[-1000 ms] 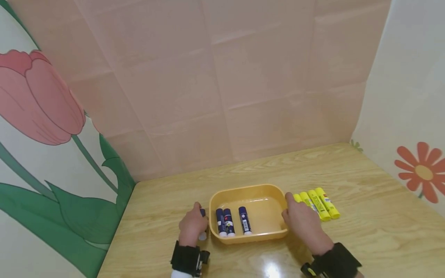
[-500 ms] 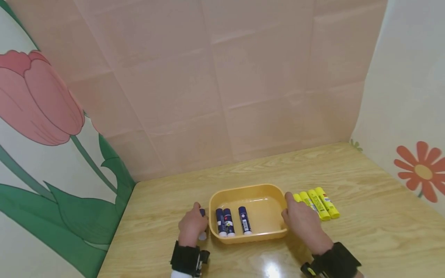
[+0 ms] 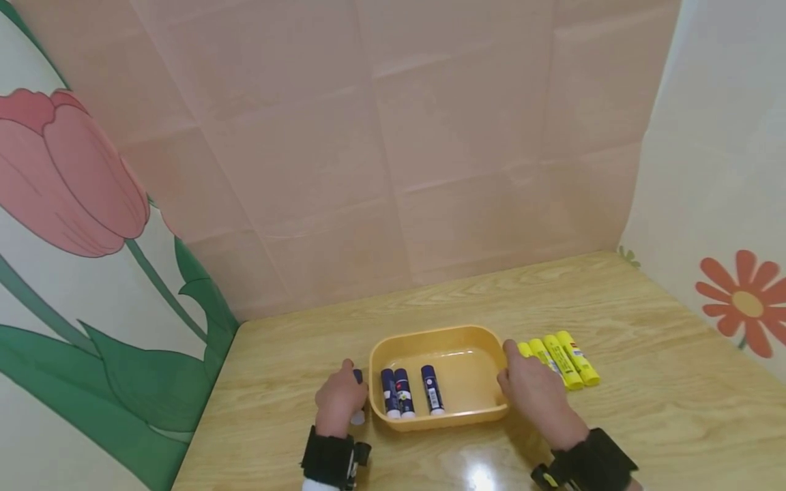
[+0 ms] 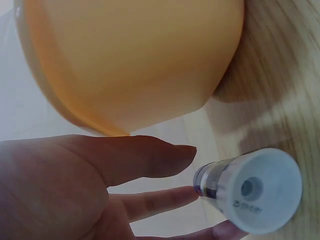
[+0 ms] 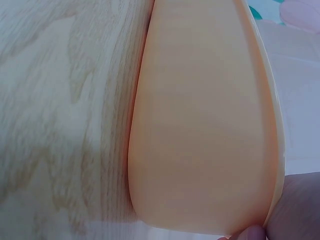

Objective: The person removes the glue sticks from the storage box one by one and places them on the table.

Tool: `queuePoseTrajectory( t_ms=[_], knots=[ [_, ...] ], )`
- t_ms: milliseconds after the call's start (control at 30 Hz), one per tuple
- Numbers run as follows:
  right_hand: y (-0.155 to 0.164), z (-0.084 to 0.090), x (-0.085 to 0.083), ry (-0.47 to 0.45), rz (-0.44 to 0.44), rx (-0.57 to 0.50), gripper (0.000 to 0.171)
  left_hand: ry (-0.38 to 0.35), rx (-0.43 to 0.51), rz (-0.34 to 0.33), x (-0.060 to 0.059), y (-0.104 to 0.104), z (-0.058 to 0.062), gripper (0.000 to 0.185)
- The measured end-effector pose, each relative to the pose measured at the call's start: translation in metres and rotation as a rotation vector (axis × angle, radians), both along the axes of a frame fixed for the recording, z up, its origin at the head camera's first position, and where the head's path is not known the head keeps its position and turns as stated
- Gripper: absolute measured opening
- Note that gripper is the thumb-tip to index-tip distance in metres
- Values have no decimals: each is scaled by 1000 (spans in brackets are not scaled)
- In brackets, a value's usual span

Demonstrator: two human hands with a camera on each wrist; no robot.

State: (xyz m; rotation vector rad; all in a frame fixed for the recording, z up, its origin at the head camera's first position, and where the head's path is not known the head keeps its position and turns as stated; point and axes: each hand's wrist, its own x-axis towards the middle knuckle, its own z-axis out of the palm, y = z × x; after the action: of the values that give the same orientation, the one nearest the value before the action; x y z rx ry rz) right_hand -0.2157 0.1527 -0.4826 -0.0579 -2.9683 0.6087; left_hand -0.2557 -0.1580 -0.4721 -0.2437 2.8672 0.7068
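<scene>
Three blue glue sticks (image 3: 406, 391) already in yellow tray (image 3: 439, 336); fourth (image 3: 358, 397) pinched in left hand (image 3: 339, 401) beside it. Right hand (image 3: 533, 389) steadying rim (four yellow sticks (image 3: 559, 360) untouched on table (image 3: 645, 402)).

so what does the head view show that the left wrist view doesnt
Only the head view shows the three blue glue sticks lying inside the yellow tray, the yellow glue sticks on the table to its right, and the right hand at the tray's right edge. Only the left wrist view shows the white end cap of the blue glue stick up close. Both show the left hand, that stick and the tray.
</scene>
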Motion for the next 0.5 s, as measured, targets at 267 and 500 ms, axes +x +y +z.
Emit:
queuePoseTrajectory(
  t_ms=[267, 500],
  knots=[
    [-1, 2, 1, -16, -9, -7, 42, 8, 3, 13, -2, 0, -1, 56],
    [-1, 3, 1, -9, -10, -11, 41, 82, -67, 3, 2, 2, 8, 52]
  ],
)
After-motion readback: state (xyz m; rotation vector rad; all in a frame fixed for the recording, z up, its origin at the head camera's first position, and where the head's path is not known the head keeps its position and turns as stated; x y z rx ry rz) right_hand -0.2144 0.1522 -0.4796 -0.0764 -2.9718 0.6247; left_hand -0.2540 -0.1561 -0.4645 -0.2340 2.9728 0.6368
